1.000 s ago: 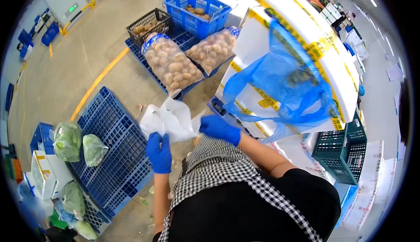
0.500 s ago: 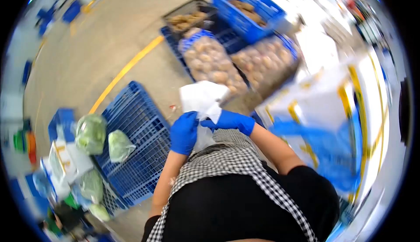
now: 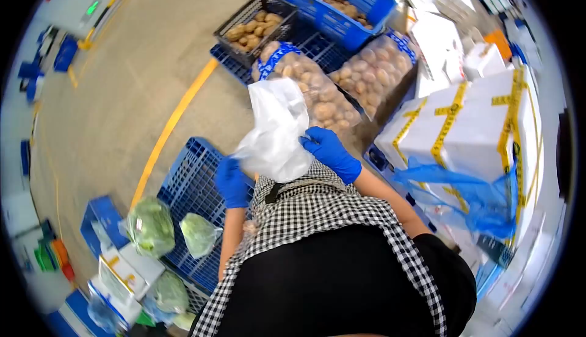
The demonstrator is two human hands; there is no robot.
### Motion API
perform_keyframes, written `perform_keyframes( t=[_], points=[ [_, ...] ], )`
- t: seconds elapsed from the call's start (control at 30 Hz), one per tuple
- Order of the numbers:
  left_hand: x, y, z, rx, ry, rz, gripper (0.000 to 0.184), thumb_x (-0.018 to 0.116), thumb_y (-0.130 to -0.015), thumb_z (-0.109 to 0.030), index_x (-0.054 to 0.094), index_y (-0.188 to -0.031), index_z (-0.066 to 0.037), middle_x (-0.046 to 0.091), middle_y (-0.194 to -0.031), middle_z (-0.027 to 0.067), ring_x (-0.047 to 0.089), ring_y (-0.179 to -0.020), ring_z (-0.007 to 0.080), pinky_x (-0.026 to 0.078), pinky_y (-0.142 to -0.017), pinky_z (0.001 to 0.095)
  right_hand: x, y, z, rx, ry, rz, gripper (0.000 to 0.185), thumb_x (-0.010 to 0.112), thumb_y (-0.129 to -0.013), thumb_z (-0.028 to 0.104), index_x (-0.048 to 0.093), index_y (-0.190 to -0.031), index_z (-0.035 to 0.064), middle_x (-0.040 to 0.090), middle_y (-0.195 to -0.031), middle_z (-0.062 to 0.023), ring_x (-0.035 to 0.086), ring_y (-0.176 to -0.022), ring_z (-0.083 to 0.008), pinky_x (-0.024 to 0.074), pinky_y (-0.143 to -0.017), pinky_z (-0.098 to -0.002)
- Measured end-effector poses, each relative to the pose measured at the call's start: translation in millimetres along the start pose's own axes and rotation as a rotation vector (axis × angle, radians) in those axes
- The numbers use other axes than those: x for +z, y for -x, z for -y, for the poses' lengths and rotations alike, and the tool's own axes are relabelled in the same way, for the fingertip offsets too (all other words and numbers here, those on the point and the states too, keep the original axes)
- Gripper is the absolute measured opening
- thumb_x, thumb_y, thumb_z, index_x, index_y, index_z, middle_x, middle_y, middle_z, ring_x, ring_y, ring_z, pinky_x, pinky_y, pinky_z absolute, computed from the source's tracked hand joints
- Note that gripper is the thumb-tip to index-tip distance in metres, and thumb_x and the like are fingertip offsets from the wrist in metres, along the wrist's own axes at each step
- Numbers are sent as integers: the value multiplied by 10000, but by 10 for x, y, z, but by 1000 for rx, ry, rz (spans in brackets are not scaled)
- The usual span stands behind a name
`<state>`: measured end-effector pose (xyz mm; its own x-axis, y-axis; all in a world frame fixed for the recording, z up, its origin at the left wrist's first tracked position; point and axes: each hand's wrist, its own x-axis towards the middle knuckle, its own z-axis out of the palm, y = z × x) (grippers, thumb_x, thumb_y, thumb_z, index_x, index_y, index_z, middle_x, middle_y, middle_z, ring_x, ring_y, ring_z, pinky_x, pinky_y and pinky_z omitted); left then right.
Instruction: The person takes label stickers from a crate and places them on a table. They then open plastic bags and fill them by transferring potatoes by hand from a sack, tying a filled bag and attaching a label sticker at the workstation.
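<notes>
Between my two blue-gloved hands a white translucent plastic bag (image 3: 278,132) is spread out in front of the checked apron (image 3: 317,206). My left hand (image 3: 232,181), slightly blurred, is closed on the bag's lower left edge. On the other side, my right hand (image 3: 331,154) pinches the bag's right edge with the fingertips. Behind the bag lies a clear sack of potatoes (image 3: 311,87) with a blue printed band, partly covered by it.
A blue pallet (image 3: 192,181) on the left carries a bagged green vegetable (image 3: 198,234); a larger bagged one (image 3: 151,227) is beside it. Ahead are a black crate (image 3: 256,26), a blue crate (image 3: 339,7) and a second potato sack (image 3: 375,71). White taped boxes (image 3: 452,123) stand right.
My hands have moved apart, and the bag, bunched between them before, is now stretched wide. The camera view has shifted a little.
</notes>
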<state>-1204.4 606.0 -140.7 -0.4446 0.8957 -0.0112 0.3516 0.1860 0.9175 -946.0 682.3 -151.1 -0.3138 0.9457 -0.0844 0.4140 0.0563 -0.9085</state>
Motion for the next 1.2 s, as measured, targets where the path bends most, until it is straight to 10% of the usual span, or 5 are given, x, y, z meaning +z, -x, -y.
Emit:
perform_keyframes(
  t=[0.27,0.6,0.9,1.13,1.2],
  points=[
    [-350,-1169,163,168,-389,393,737,605,-686,-62,280,-1345,-5,360,-1330,203,385,-1189,346,297,-1017,386,210,-179,301,-22,662,-219,151,625,-703,154,531,-763,53,530,-774,-117,532,-740,-315,419,-666,-422],
    [1559,-1048,-730,789,-451,553,564,543,-699,-33,480,-1250,-135,571,-767,121,574,-645,270,459,-559,354,-444,-591,438,-184,745,-322,217,640,-682,204,525,-810,73,519,-816,-112,540,-786,-284,422,-691,-382],
    [2495,-623,-741,-447,428,299,203,482,-812,-5,608,-971,-18,627,-904,73,573,-752,151,477,-707,266,-1672,170,-1821,392,396,-133,162,554,-754,158,566,-896,79,611,-864,-190,589,-784,-363,459,-675,-434],
    [2138,180,278,-336,-510,342,200,610,-745,-87,578,-937,-43,631,-836,112,619,-777,249,480,-680,308,-2211,444,-3657,703,533,413,307,529,-799,227,561,-1047,50,603,-946,-200,571,-859,-371,451,-743,-446],
    [2143,181,283,-430,-782,454,240,632,-736,-184,595,-950,-81,638,-826,155,624,-786,308,486,-693,349,-2015,92,-4009,404,604,303,383,531,-800,266,537,-1114,48,565,-1072,-200,557,-937,-353,446,-804,-419]
  ],
)
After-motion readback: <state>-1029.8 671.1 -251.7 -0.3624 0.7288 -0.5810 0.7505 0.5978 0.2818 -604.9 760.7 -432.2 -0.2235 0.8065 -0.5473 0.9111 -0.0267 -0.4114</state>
